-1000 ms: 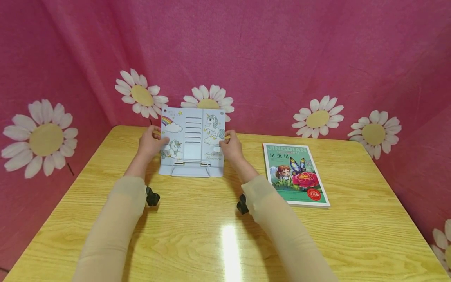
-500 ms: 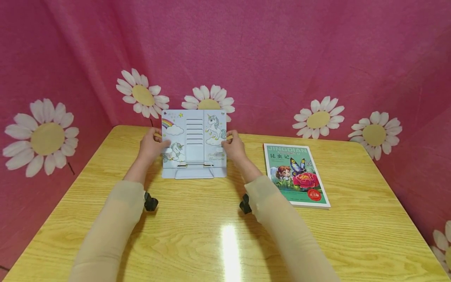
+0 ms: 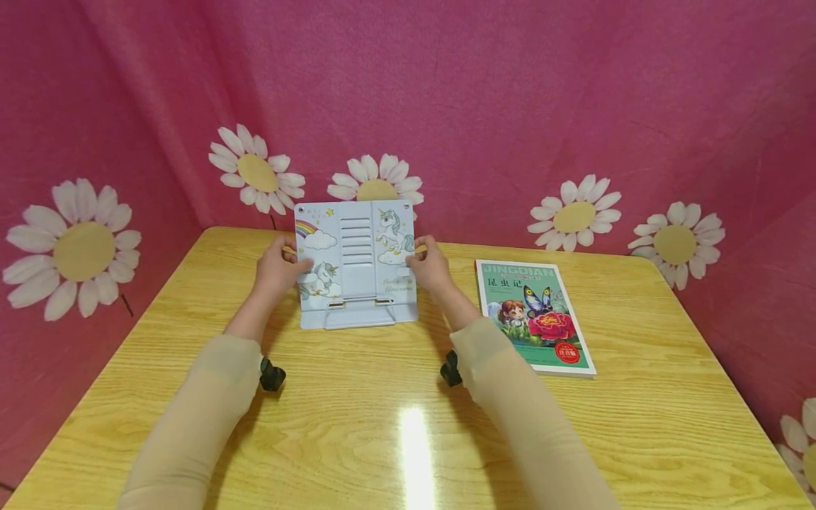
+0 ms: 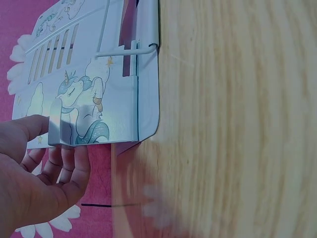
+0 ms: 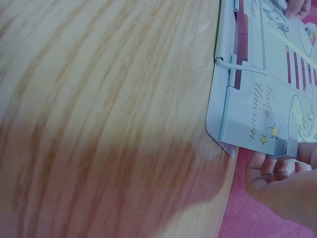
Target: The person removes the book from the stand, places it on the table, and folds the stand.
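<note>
A white book stand (image 3: 357, 283) printed with unicorns, clouds and a rainbow stands upright toward the back of the table. Its slotted back plate leans slightly, and a wire page holder (image 3: 360, 315) runs along the bottom ledge. My left hand (image 3: 278, 268) grips the stand's left edge, thumb in front and fingers curled behind, beside a small side clip (image 4: 61, 124). On the opposite edge my right hand (image 3: 430, 265) holds it the same way, near another side clip (image 5: 287, 148). The stand's rear is hidden in every view.
A green-covered children's book (image 3: 535, 319) lies flat on the wooden table (image 3: 357, 425), right of the stand. A pink curtain (image 3: 478, 106) with large white daisies hangs behind and at both sides. Black wrist cameras (image 3: 272, 375) sit under the sleeves.
The stand has shifted slightly right and toward me, held in both hands, and its bottom edge has turned a little. The book has stayed where it was.
</note>
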Motion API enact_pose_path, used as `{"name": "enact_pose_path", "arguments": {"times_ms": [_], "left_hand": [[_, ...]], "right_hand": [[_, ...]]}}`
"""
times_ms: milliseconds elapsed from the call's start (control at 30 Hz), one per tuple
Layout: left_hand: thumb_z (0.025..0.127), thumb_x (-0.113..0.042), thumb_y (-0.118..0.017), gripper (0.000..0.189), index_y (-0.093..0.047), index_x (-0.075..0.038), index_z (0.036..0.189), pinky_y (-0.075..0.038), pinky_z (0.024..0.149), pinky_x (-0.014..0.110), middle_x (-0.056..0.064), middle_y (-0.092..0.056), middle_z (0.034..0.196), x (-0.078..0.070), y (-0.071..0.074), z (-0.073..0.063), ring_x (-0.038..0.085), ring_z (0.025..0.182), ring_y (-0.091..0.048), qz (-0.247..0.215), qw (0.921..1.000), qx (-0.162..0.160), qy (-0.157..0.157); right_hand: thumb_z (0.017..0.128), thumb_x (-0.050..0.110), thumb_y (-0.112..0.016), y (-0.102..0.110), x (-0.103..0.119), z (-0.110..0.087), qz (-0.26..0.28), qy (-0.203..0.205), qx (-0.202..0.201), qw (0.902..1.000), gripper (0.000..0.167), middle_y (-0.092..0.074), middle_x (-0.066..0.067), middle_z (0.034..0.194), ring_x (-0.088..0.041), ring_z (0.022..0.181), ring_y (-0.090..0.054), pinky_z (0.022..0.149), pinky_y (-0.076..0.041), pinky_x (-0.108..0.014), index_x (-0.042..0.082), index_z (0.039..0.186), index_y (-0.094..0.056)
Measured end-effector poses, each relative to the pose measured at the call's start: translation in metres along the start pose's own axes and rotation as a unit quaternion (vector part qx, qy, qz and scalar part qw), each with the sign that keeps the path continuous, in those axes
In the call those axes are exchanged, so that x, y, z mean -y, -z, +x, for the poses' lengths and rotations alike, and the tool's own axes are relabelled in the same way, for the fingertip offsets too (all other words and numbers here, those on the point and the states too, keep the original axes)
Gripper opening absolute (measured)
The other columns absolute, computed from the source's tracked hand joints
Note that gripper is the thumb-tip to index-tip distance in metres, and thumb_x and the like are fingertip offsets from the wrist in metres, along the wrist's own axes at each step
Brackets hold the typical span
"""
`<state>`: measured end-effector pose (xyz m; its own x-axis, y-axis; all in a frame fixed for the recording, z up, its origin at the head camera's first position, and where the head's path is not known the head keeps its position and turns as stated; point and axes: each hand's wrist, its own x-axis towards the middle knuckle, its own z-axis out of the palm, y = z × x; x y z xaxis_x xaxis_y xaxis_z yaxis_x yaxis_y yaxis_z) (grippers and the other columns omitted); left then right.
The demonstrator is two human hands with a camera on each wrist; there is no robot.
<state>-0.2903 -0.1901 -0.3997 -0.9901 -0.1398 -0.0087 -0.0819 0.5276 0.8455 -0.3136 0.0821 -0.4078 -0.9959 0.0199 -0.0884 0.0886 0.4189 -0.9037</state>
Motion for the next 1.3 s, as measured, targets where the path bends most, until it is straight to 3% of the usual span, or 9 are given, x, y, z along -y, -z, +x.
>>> {"name": "enact_pose_path", "arguments": {"times_ms": [700, 1000, 1233, 1300], "left_hand": [[0.091, -0.017, -0.062, 0.035, -0.041, -0.003, 0.115, -0.049, 0.055, 0.021, 0.012, -0.048, 0.093, -0.002, -0.006, -0.011, 0.024, 0.079, -0.049, 0.0, 0.9996, 0.023, -0.015], [0.09, -0.015, -0.063, 0.034, -0.042, -0.003, 0.114, -0.057, 0.067, 0.041, 0.014, -0.049, 0.094, -0.003, -0.008, -0.018, 0.025, 0.079, -0.052, -0.016, 0.999, 0.04, -0.016], [0.091, -0.013, -0.062, 0.033, -0.043, -0.001, 0.116, -0.058, 0.069, 0.043, 0.015, -0.05, 0.097, -0.005, -0.008, -0.024, 0.029, 0.08, -0.056, -0.024, 0.9978, 0.061, -0.013], [0.091, -0.012, -0.062, 0.032, -0.044, -0.001, 0.115, -0.058, 0.068, 0.044, 0.016, -0.051, 0.098, -0.005, -0.009, -0.026, 0.031, 0.078, -0.059, -0.031, 0.9974, 0.063, -0.015]], "right_hand": [[0.096, 0.015, -0.054, 0.016, -0.004, -0.002, 0.003, -0.01, 0.019, 0.9998, 0.025, -0.043, -0.004, 0.09, -0.016, 0.074, -0.043, 0.058, -0.041, -0.023, 0.013, 0.117, -0.042], [0.095, 0.015, -0.056, 0.022, -0.01, 0.0, 0.012, -0.007, 0.022, 0.9997, 0.025, -0.042, -0.004, 0.088, -0.017, 0.073, -0.042, 0.058, -0.041, -0.024, 0.013, 0.117, -0.044], [0.094, 0.013, -0.056, 0.028, -0.013, 0.002, 0.021, -0.01, 0.023, 0.9994, 0.026, -0.045, -0.006, 0.093, -0.018, 0.077, -0.044, 0.074, -0.048, -0.039, 0.013, 0.117, -0.045], [0.095, 0.014, -0.056, 0.029, -0.014, 0.002, 0.013, -0.01, 0.023, 0.9996, 0.026, -0.045, -0.007, 0.094, -0.018, 0.077, -0.044, 0.074, -0.049, -0.038, 0.013, 0.118, -0.045]]}}
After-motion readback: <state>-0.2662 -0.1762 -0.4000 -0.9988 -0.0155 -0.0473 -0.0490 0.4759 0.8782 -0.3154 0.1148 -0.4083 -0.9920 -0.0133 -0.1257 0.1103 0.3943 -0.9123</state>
